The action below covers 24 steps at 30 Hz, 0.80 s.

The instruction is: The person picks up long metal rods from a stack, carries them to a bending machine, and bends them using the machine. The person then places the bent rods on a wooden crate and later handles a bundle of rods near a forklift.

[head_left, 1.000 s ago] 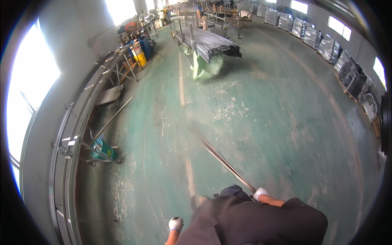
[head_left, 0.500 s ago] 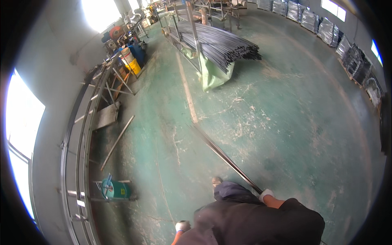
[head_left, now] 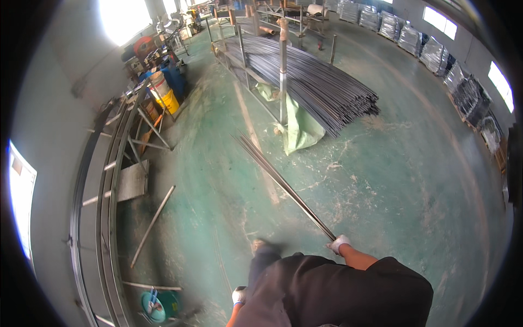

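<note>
My right hand [head_left: 339,244], in a white glove, is closed around one end of a thin bundle of long metal rods [head_left: 289,189]. From my grip the rods slant forward and left, their far ends fanning slightly apart above the floor. By my left side hangs my left hand [head_left: 238,295], also in a white glove; it touches none of the things around it. Its fingers are too small and partly hidden to make out.
A large stack of dark rods [head_left: 327,82] lies on a metal rack ahead, with pale green sheeting [head_left: 299,131] under its end. Along the left run long metal rails [head_left: 103,218]. A green bucket [head_left: 163,306], a loose bar [head_left: 152,226] and a yellow bucket [head_left: 169,102] are on that side. Wrapped pallets [head_left: 433,54] line the right wall.
I have stepped forward, and the rack and rod stack now appear nearer. The rod bundle in my right hand has moved with me; the green bucket has slid toward the lower edge.
</note>
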Each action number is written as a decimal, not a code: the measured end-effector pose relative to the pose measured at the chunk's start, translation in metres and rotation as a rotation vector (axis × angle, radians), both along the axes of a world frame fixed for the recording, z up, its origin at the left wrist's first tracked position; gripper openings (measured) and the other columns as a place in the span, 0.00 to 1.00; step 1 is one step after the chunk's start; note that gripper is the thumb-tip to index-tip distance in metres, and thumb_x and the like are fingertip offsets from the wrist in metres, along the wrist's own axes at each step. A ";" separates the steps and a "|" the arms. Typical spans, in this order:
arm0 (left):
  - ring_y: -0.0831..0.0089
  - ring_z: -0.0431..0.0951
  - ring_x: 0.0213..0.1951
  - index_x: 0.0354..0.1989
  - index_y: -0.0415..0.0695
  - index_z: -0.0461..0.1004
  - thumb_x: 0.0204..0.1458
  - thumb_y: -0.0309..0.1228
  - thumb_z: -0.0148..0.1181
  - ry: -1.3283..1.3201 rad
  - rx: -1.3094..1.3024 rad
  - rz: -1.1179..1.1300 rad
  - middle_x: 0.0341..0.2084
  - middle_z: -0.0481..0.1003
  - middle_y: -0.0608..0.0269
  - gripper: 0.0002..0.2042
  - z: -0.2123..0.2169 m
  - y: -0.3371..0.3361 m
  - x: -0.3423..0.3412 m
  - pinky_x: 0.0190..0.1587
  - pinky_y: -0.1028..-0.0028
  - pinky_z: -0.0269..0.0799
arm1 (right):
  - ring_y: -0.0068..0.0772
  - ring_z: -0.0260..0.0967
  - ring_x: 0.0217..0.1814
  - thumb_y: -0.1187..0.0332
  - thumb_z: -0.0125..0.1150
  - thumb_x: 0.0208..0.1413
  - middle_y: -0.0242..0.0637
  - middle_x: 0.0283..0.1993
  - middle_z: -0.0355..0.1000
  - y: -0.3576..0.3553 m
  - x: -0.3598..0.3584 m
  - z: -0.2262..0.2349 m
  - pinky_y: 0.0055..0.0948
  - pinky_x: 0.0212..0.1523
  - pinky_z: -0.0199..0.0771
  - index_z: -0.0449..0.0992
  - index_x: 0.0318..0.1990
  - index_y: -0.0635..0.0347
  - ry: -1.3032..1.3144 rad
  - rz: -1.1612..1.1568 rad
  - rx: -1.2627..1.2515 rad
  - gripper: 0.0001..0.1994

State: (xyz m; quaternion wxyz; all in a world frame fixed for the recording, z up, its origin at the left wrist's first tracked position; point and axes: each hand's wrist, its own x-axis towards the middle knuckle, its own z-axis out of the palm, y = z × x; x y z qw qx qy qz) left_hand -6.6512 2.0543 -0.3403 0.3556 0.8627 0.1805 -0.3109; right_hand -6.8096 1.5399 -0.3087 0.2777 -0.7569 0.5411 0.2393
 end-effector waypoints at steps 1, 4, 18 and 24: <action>0.67 0.84 0.39 0.40 0.37 0.85 0.49 0.36 0.67 0.031 0.063 0.020 0.33 0.86 0.55 0.15 0.002 -0.002 0.038 0.48 0.69 0.78 | 0.45 0.82 0.32 0.45 0.73 0.51 0.44 0.30 0.83 0.003 0.026 0.010 0.41 0.38 0.81 0.85 0.33 0.65 -0.040 -0.033 0.003 0.26; 0.65 0.86 0.40 0.39 0.41 0.86 0.50 0.38 0.64 0.108 0.062 -0.050 0.35 0.86 0.53 0.15 0.053 -0.017 0.169 0.47 0.67 0.79 | 0.46 0.83 0.39 0.48 0.75 0.50 0.46 0.36 0.83 0.019 0.098 0.064 0.41 0.44 0.80 0.86 0.38 0.62 -0.056 -0.042 0.005 0.23; 0.69 0.79 0.23 0.37 0.39 0.82 0.57 0.31 0.57 0.007 -0.307 0.132 0.25 0.80 0.58 0.10 0.027 -0.126 0.654 0.29 0.69 0.75 | 0.54 0.80 0.53 0.47 0.73 0.47 0.57 0.45 0.81 -0.084 0.497 -0.001 0.42 0.55 0.78 0.85 0.49 0.60 -0.076 -0.164 0.128 0.29; 0.71 0.83 0.28 0.42 0.39 0.83 0.56 0.33 0.61 -0.053 -0.008 -0.350 0.31 0.84 0.55 0.12 0.086 -0.226 0.787 0.33 0.67 0.79 | 0.56 0.80 0.52 0.41 0.73 0.48 0.57 0.46 0.81 -0.179 0.753 0.042 0.43 0.53 0.78 0.84 0.50 0.63 -0.254 -0.165 0.072 0.33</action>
